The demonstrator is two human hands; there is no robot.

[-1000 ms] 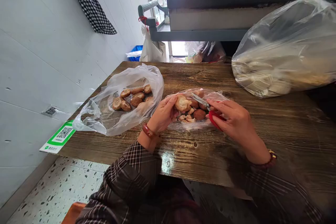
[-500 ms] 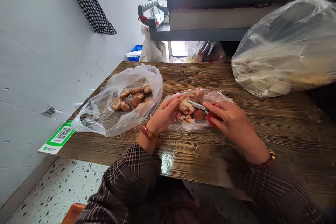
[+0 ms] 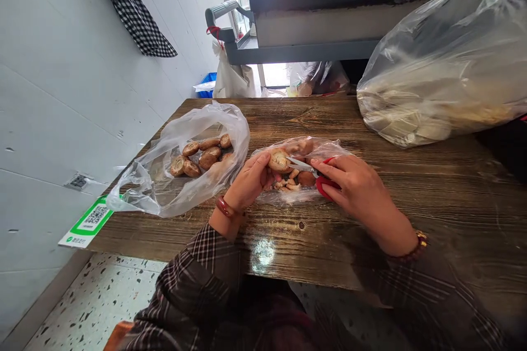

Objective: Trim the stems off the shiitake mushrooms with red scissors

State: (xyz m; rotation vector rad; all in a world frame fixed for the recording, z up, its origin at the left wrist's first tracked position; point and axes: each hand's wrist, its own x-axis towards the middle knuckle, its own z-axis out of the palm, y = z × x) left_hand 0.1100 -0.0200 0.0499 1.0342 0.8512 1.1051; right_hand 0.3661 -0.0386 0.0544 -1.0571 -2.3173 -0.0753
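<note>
Between the thumb and fingers of my left hand [image 3: 251,178] is a mushroom [image 3: 280,160], its pale underside showing. My right hand [image 3: 354,178] grips red-handled scissors [image 3: 325,182], with the blade tips close against the mushroom's edge. Below both hands lies a clear plastic bag [image 3: 325,146] with cut mushroom stems [image 3: 288,185] and a brown mushroom [image 3: 306,178] on it. Left of my hands, an open whitish plastic bag [image 3: 181,205] holds several brown whole mushrooms [image 3: 209,158].
A large, full clear bag [image 3: 440,77] stands at the wooden table's [image 3: 288,241] back right. A green-and-white QR card [image 3: 84,225] lies at the left edge by the wall. Beyond the table is a grey cart [image 3: 304,54].
The mushroom in my left hand has turned, and its stem no longer sticks out toward the blades. The scissors have opened a little. The whole view has shifted slightly.
</note>
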